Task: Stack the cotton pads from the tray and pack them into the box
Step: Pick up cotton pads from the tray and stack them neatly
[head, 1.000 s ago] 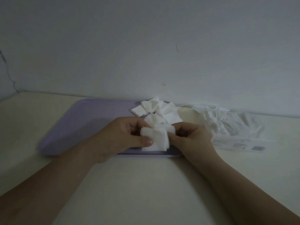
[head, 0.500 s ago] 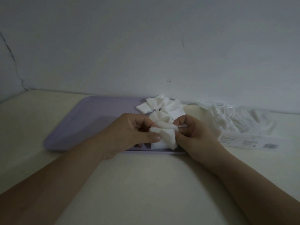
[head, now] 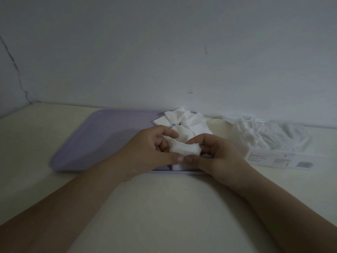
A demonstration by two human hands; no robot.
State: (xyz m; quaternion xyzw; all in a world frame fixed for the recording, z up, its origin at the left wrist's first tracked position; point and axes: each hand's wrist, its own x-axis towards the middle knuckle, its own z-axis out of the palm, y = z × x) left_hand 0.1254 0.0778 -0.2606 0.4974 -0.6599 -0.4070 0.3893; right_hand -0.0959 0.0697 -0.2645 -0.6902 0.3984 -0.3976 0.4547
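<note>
A small stack of white cotton pads [head: 185,149] is held between both hands above the near right part of the lilac tray [head: 102,141]. My left hand [head: 151,148] grips its left end with thumb below and fingers above. My right hand [head: 215,154] pinches its right end the same way. Several loose cotton pads [head: 184,120] lie in a heap at the tray's far right corner. The clear box [head: 279,159], with a printed label on its near side and white pads inside, sits on the table right of the tray.
The cream table [head: 164,207] meets a pale wall [head: 164,52] just behind the tray and box. My forearms cross the near part of the table from both lower corners.
The stack has turned from nearly upright to lying flat between my hands, squeezed at its ends. Both hands stayed over the tray's near right part.
</note>
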